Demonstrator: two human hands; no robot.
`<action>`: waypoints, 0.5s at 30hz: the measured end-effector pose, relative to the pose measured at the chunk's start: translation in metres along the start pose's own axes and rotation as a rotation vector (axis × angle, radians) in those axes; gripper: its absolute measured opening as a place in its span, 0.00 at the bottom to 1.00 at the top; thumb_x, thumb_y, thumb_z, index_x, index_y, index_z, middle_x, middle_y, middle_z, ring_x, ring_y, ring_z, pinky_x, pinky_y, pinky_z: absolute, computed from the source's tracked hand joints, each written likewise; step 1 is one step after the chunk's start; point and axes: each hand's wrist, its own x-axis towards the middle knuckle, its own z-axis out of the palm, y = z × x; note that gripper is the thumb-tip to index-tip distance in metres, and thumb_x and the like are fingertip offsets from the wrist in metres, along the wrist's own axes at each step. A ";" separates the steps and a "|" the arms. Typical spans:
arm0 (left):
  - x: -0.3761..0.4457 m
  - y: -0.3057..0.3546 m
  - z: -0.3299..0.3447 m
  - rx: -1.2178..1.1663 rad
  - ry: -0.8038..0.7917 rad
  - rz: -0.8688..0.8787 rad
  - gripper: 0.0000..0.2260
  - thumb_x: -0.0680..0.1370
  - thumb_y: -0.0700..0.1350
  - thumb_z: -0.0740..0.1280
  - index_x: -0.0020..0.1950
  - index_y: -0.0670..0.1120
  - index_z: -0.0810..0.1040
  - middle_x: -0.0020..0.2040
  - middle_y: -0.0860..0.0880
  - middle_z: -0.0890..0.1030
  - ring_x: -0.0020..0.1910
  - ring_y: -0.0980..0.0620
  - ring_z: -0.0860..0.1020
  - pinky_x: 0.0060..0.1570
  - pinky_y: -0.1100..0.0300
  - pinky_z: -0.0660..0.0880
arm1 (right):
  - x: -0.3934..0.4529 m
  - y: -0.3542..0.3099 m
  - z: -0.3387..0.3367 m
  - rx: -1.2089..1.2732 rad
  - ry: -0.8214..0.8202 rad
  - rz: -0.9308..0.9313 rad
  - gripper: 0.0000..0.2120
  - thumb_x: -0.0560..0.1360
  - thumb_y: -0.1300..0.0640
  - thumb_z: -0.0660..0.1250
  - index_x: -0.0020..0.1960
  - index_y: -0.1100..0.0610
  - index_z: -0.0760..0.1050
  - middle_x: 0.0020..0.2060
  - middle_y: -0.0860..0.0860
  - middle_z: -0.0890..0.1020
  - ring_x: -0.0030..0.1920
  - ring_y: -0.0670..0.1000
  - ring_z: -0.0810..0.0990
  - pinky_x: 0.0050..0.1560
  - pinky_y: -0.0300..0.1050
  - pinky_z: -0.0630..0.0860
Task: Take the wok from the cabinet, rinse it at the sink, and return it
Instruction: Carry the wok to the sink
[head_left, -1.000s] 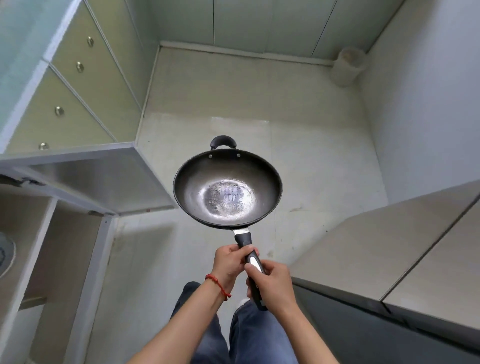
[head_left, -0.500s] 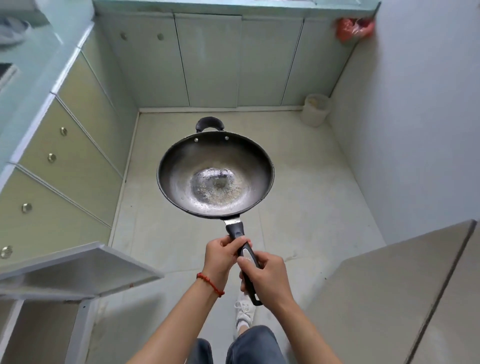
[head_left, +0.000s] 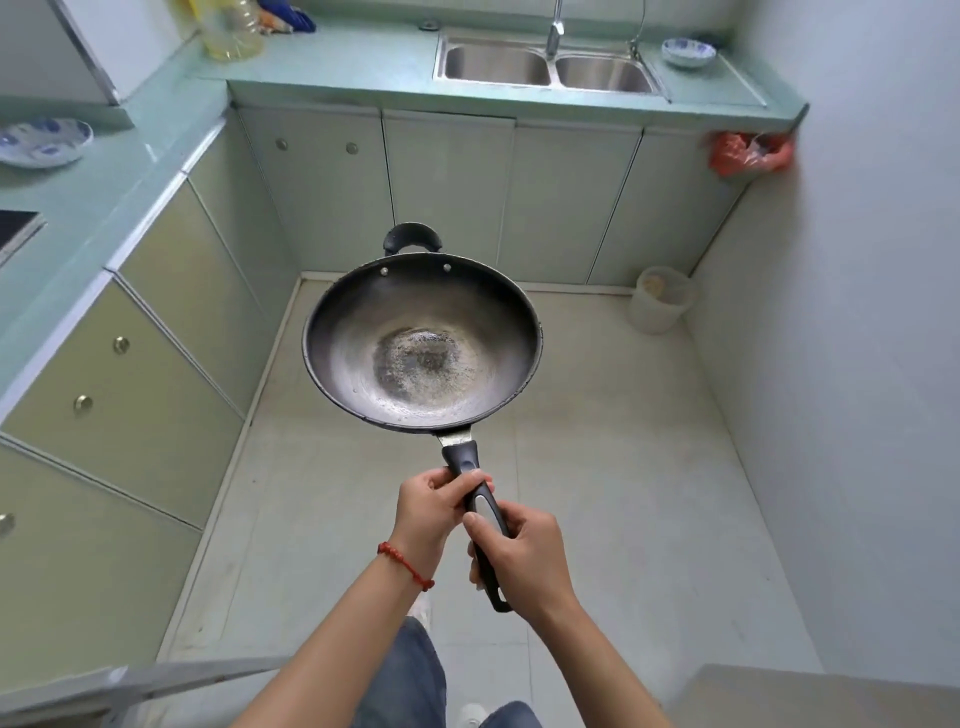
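Two bare hands hold one wok (head_left: 422, 343) out in front of the person, above the tiled floor (head_left: 613, 467) of a narrow kitchen, seen from the head camera. The left hand (head_left: 428, 512) wraps the black handle (head_left: 475, 499) nearer the pan, its grip closed around it with the thumb on top. The right hand (head_left: 524, 558) has its grip closed lower on the same handle, close behind the left, and the handle's end pokes out beneath it. A red cord bracelet (head_left: 405, 564) circles the left wrist.

The wok sits roughly level, its open side up, with a dull, speckled patch at the centre of the bowl. A small black loop handle (head_left: 413, 238) sticks out from the far rim, pointing toward the cabinets (head_left: 447, 192) ahead.

Beyond the wok, well apart from it, a double steel sink (head_left: 545, 70) is set into the pale green surface (head_left: 337, 62) at the far wall, with a faucet (head_left: 555, 26) rising behind its divider. A blue-patterned bowl (head_left: 688, 52) rests on the surface to the right of the sink, and a bottle of yellow liquid (head_left: 231, 28) stands in the far left corner. Another patterned dish (head_left: 44, 141) lies on the left-hand surface. A red plastic bag (head_left: 748, 153) hangs under the surface's right end, and a pale bin (head_left: 660, 299) stands on the floor in the right corner below it.
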 end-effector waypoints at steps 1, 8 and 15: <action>0.014 0.009 0.003 -0.008 -0.001 0.004 0.05 0.71 0.32 0.67 0.35 0.34 0.78 0.26 0.47 0.80 0.26 0.52 0.78 0.30 0.63 0.77 | 0.017 -0.004 0.001 0.001 0.001 0.002 0.10 0.71 0.63 0.67 0.34 0.68 0.73 0.25 0.57 0.74 0.21 0.55 0.74 0.24 0.44 0.72; 0.131 0.086 0.020 -0.012 -0.027 0.017 0.05 0.72 0.32 0.66 0.35 0.34 0.78 0.25 0.47 0.80 0.25 0.53 0.78 0.28 0.64 0.76 | 0.146 -0.054 0.016 0.001 0.011 -0.008 0.09 0.71 0.63 0.66 0.33 0.64 0.74 0.24 0.56 0.74 0.21 0.56 0.73 0.23 0.42 0.72; 0.232 0.162 0.043 0.031 -0.057 0.017 0.07 0.71 0.32 0.67 0.33 0.36 0.78 0.26 0.47 0.81 0.26 0.53 0.79 0.30 0.62 0.77 | 0.259 -0.106 0.023 0.052 0.051 -0.001 0.10 0.72 0.65 0.66 0.32 0.62 0.72 0.24 0.56 0.73 0.19 0.53 0.73 0.22 0.43 0.71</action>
